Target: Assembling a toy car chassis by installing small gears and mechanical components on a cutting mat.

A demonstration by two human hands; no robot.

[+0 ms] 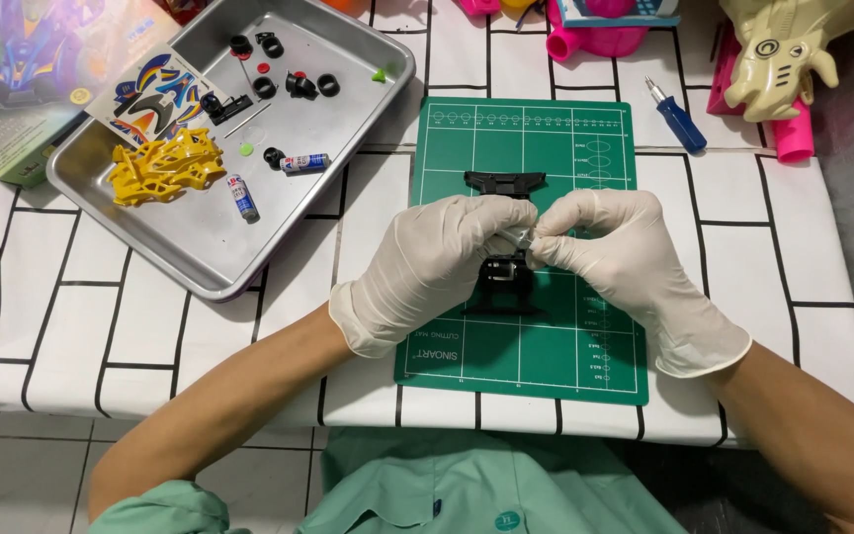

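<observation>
Your left hand and right hand, both in thin, wrinkled white gloves, meet fingertip to fingertip above the black plastic chassis. Each grip is closed in a pinch on one small silvery metal part, which is too small to identify further. The chassis lies flat on the green cutting mat, its angular front bar showing just beyond your knuckles. The mat is matte with fine white grid lines and rests on a surface covered in a white cloth with black brick lines. To your left sits a shallow brushed-metal tray holding a yellow lattice-like plastic body shell, small black rubber tyres and two cylindrical batteries. A blue-handled screwdriver lies beyond the mat.
</observation>
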